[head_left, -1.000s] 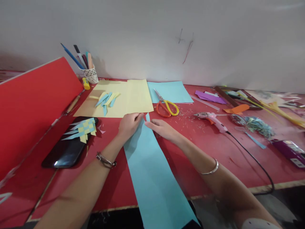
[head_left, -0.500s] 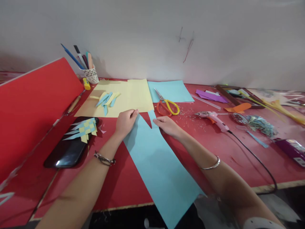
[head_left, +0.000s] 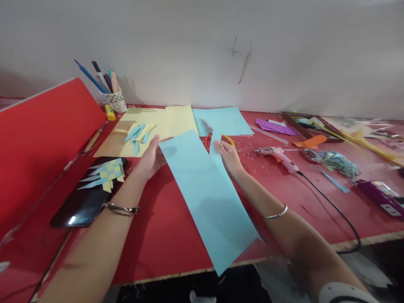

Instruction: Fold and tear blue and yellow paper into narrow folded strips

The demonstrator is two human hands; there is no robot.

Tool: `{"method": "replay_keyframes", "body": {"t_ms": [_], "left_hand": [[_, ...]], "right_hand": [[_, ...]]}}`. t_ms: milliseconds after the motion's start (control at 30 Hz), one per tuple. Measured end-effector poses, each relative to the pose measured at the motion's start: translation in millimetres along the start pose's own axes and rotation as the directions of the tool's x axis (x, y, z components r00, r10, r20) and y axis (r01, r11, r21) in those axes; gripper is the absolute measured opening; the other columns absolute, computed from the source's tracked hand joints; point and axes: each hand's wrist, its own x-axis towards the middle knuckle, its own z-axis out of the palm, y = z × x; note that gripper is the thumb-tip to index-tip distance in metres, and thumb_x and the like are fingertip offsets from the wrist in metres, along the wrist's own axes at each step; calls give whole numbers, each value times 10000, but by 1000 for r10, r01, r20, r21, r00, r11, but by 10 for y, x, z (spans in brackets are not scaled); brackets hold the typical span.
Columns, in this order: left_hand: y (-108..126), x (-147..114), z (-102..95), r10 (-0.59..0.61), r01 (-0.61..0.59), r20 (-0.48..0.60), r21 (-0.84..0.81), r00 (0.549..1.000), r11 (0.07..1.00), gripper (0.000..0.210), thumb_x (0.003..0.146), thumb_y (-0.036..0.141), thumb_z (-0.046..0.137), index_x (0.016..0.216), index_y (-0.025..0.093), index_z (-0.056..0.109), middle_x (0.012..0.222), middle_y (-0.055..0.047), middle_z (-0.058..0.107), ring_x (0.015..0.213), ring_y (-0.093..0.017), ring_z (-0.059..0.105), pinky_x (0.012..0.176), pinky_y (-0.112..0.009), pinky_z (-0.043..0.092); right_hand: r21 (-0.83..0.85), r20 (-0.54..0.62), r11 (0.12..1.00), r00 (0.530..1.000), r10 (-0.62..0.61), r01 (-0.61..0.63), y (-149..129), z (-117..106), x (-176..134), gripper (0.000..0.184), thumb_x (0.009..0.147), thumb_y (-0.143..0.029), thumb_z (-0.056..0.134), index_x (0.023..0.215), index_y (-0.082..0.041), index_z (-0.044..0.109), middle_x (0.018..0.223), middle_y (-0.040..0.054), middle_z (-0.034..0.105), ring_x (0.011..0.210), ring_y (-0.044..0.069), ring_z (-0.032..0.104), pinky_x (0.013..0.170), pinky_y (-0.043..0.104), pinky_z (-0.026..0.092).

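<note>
One light blue sheet [head_left: 205,185], smooth and long-sided, slanting from mid-frame down to the front edge of the red table [head_left: 158,235] at lower centre. Left hand [head_left: 152,160] half open at the sheet's upper-left corner, fingers partly hidden behind; firmness of hold impossible to tell. Right hand [head_left: 229,159] closed in a pinch on a narrow blue strip [head_left: 215,156] at centre, partly covering the scissors [head_left: 208,127]. Red gap between sheet and left forearm [head_left: 101,235].
</note>
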Motion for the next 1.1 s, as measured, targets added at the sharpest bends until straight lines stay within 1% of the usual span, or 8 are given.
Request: {"method": "replay_keyframes", "body": {"t_ms": [67, 133, 233, 367, 500, 600, 833, 1100], "left_hand": [[-19, -70, 63, -52, 50, 162, 13, 985, 999, 448, 673, 528, 470, 899, 165, 606, 812, -67, 677, 713, -183, 619, 620, -281, 491], [-46, -119, 122, -70, 35, 219, 156, 973, 987, 434, 600, 478, 580, 906, 171, 610, 923, -76, 672, 813, -207, 618, 693, -293, 495], [-88, -117, 161, -40, -11, 147, 335, 988, 942, 415, 592, 444, 595, 899, 165, 609, 940, -82, 669, 849, -224, 613, 716, -306, 487], [-105, -50, 129, 46, -50, 20, 486, 999, 872, 300, 582, 428, 581, 680, 145, 600, 729, -79, 670, 751, -254, 608, 639, -312, 459], [-76, -55, 109, 144, -119, 3, 581, 990, 805, 297, 584, 441, 553, 631, 150, 575, 647, -44, 640, 718, -240, 590, 602, -283, 429], [-54, -84, 117, 197, -170, 23, 613, 980, 771, 326, 613, 469, 508, 650, 152, 575, 650, -31, 634, 720, -222, 581, 612, -266, 421], [-55, -63, 89, 290, -209, -17, 653, 957, 728, 390, 680, 497, 409, 658, 140, 564, 614, -51, 611, 687, -217, 574, 577, -266, 429], [-46, -26, 37, 349, -257, -4, 666, 937, 701, 349, 696, 436, 435, 752, 133, 597, 759, -71, 667, 798, -229, 591, 675, -264, 454]], "right_hand": [[2, -32, 1000, 999, -14, 14, 17, 0, 5, 380, 703, -503, 496, 549, -200, 325, 506, -52, 308, 461, 74, 315, 444, 214, 271], [18, -36, 1000, 999, -8, 9, 22, 8, -5, 381, 694, -524, 493, 568, -203, 331, 510, -52, 316, 464, 77, 333, 448, 216, 289], [40, 58, 993, 992, 112, -114, 1, 27, -33, 363, 721, -549, 434, 625, -206, 368, 546, -41, 387, 484, 89, 411, 466, 220, 342], [-28, 147, 975, 963, 224, -222, -47, 46, -63, 341, 761, -545, 371, 719, -210, 415, 611, -29, 471, 497, 100, 473, 453, 224, 366], [-199, 141, 965, 969, 203, -173, -65, 44, -67, 297, 724, -436, 517, 602, -186, 413, 523, -48, 436, 457, 84, 431, 439, 212, 314], [-305, 172, 942, 965, 199, -140, -52, 36, -68, 302, 761, -332, 474, 512, -177, 401, 442, -59, 381, 393, 72, 384, 425, 216, 283], [-292, 189, 951, 969, 160, -101, -3, 30, -60, 323, 775, -265, 418, 479, -185, 318, 427, -72, 290, 384, 59, 307, 418, 215, 217], [-276, 190, 960, 977, 94, -39, 33, 47, -48, 334, 766, -256, 432, 477, -184, 284, 452, -73, 261, 433, 58, 263, 443, 221, 193]]}}
